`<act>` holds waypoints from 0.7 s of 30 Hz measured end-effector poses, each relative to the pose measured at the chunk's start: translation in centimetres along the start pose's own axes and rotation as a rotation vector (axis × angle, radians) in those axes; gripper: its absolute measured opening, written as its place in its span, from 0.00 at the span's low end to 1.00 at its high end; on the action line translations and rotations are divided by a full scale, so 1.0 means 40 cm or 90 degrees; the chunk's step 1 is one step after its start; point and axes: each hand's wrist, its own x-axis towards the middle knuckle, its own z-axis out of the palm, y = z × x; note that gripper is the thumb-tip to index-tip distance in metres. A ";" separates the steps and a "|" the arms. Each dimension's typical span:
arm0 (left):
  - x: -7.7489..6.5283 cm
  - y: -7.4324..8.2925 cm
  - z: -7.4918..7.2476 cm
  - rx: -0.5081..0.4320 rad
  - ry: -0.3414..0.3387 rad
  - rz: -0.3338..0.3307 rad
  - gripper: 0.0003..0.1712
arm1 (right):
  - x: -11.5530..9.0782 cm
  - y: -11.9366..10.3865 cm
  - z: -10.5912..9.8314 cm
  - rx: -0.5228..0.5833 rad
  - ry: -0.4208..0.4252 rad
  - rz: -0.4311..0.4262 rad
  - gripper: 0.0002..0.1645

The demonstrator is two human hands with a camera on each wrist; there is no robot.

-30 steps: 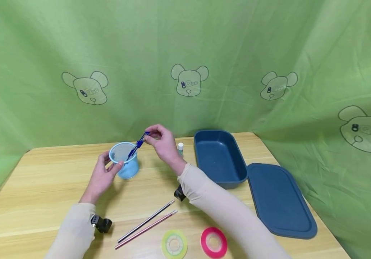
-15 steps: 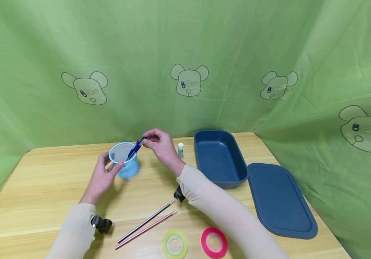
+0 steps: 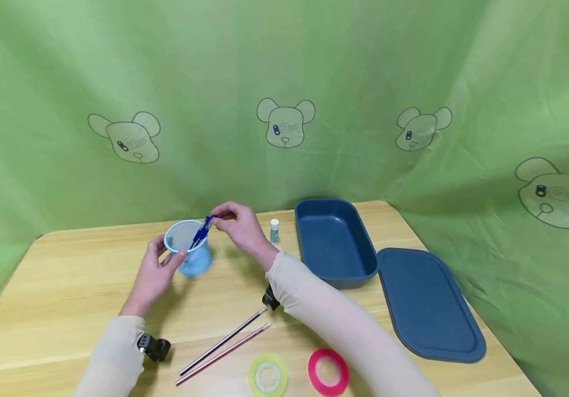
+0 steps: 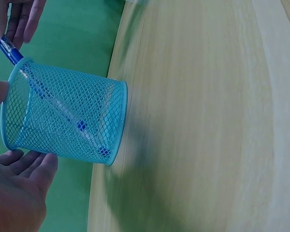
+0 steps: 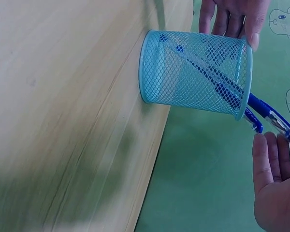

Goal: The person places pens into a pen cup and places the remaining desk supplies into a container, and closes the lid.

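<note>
A light-blue mesh pen holder (image 3: 196, 262) stands upright on the wooden table. My left hand (image 3: 153, 275) grips it by the rim, thumb on the near side and fingers on the far left side. With thumb and fingertips my right hand (image 3: 242, 230) pinches the top end of a blue pen (image 5: 262, 107), whose lower part slants down inside the holder. A second blue pen (image 5: 253, 121) leans in the holder beside it, its top above the rim and close to my right fingers. Through the mesh, the lower ends of the pens show near the bottom.
Right of my hand stand a glue stick (image 3: 274, 231) and a dark-blue box (image 3: 336, 242), its lid (image 3: 430, 306) lying alongside. Nearer are a black pencil (image 3: 222, 342), a pink pencil (image 3: 223, 354), a yellow tape roll (image 3: 267, 359) and a pink tape roll (image 3: 341, 377).
My right hand has moved down and left, lowering the pinched pen deeper into the holder. My left hand keeps its grip on the rim. The head view has shifted slightly.
</note>
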 end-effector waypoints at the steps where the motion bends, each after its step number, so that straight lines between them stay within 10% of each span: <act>1: -0.001 0.001 -0.002 0.002 0.001 0.000 0.45 | 0.001 -0.001 0.002 -0.003 -0.004 0.000 0.08; 21: 0.001 -0.005 -0.001 -0.002 0.000 0.000 0.44 | -0.004 0.016 -0.006 -0.019 -0.022 0.005 0.09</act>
